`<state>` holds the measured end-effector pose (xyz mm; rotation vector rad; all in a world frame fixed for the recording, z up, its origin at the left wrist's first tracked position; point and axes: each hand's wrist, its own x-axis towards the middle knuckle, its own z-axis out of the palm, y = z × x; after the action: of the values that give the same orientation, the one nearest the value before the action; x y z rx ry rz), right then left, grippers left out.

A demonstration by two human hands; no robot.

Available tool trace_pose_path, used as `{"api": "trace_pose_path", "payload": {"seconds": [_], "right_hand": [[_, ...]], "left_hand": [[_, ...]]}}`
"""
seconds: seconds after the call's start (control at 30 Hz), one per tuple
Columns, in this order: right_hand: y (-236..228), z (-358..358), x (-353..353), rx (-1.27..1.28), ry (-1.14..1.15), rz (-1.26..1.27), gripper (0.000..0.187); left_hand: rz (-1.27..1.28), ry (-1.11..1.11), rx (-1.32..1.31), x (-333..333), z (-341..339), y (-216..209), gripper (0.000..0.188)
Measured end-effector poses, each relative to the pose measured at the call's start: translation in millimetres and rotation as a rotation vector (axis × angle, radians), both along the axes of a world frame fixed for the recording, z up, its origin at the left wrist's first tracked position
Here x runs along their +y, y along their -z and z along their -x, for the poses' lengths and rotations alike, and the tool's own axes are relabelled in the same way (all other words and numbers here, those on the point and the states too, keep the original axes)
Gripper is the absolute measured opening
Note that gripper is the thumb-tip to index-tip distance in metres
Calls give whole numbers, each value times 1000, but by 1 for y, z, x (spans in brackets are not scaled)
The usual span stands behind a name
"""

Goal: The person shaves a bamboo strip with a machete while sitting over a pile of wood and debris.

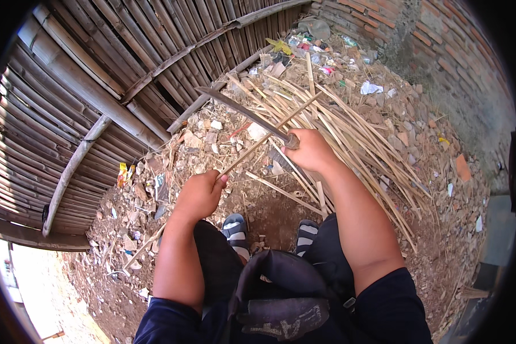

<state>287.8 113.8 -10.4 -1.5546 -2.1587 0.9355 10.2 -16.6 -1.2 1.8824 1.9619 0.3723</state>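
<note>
My right hand is closed around the handle of a machete, its long dark blade pointing up and to the left. In my left hand is a thin bamboo strip, slanting up to the right. Blade and strip cross just in front of my right fist; whether they touch I cannot tell. A strip end shows beyond my left forearm, perhaps the same piece. Past my right hand, a loose pile of split bamboo strips lies on the ground.
Stones, broken brick and litter cover the dirt around me. A bamboo slat wall rises at the left, a brick wall at the right. My sandalled feet are close below my hands, and a dark bag hangs at my front.
</note>
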Motion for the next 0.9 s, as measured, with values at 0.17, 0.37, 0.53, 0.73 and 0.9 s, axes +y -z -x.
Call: {"api": "trace_pose_path", "payload": {"seconds": [0.17, 0.37, 0.53, 0.73, 0.9], "right_hand": [[-18, 20, -22, -166, -67, -22, 27], [2, 1, 8, 44, 69, 46, 30], [-9, 15, -10, -117, -2, 52, 27], [11, -8, 13, -3, -3, 67, 23], [-1, 1, 1, 5, 49, 61, 31]], "left_hand": [[30, -42, -46, -1, -2, -6, 36], [85, -12, -78, -5, 0, -14, 36], [37, -32, -26, -3, 3, -3, 36], [34, -11, -20, -4, -2, -10, 36], [2, -35, -15, -2, 6, -1, 34]]}}
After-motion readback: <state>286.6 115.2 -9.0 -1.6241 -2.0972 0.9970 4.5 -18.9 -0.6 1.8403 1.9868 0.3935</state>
